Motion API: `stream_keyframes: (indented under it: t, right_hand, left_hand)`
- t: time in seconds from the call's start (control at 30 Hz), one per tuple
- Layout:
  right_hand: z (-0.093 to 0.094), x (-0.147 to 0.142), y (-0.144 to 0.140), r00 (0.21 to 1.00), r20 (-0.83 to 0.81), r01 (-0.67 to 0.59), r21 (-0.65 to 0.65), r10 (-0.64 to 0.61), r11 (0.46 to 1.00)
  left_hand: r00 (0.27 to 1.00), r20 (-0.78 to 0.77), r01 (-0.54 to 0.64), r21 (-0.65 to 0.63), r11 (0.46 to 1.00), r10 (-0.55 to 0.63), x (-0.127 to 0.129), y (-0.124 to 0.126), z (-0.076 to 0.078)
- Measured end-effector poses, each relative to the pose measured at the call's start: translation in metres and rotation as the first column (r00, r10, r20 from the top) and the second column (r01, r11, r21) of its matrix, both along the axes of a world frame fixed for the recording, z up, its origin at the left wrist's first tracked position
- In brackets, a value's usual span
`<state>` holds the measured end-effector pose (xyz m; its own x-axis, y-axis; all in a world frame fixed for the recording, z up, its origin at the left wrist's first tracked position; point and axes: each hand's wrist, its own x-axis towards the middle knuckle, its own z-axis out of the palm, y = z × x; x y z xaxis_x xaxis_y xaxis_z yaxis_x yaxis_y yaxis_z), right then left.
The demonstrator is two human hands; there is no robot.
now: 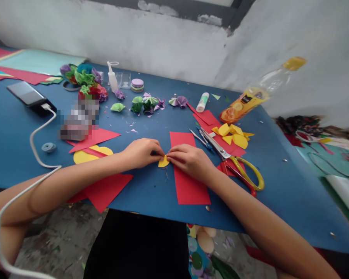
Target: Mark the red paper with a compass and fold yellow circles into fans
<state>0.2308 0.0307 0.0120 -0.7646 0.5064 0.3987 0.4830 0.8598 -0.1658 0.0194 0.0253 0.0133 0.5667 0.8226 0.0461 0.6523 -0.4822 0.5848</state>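
Observation:
Between my two hands is a small folded piece of yellow paper, shaped like a wedge, held over the blue tabletop. The fingers of my left hand pinch its left side. My right hand grips its right side, the palm above a red paper strip. By my left forearm lie yellow scalloped paper and red paper sheets. To the right of my right hand rest large scissors with yellow and red handles, and several yellow paper pieces.
A bottle with an orange label and a glue stick are at the back right. Behind my hands sit green and purple paper pieces and a white squeeze bottle. A phone trails a white cable across my left arm.

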Motion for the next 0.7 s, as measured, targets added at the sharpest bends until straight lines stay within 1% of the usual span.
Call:
stream_keyframes:
  t: [0.23, 0.53, 0.63, 0.7]
  right_hand:
    - [0.0002, -0.0012, -0.0006, 1.000, 0.011, -0.003, -0.005, 0.003, 1.000]
    - [0.0001, -0.0004, -0.0017, 1.000, 0.000, 0.019, -0.087, -0.019, 0.996]
    - [0.0003, -0.0022, 0.0001, 1.000, 0.000, -0.004, -0.082, 0.004, 0.997]
    - [0.0006, -0.0042, 0.0022, 0.999, 0.025, -0.034, -0.055, 0.035, 0.998]
  left_hand:
    - [1.000, 0.012, -0.022, 0.000, 1.000, 0.022, 0.0007, -0.0025, 0.0004]
    - [0.999, 0.007, -0.046, -0.002, 0.999, 0.046, 0.0019, -0.0046, 0.0029]
    - [0.997, -0.030, -0.072, 0.030, 0.997, 0.073, 0.0038, -0.0055, 0.0026]
    - [0.994, -0.051, -0.090, 0.053, 0.994, 0.093, 0.0058, -0.0060, 0.0014]
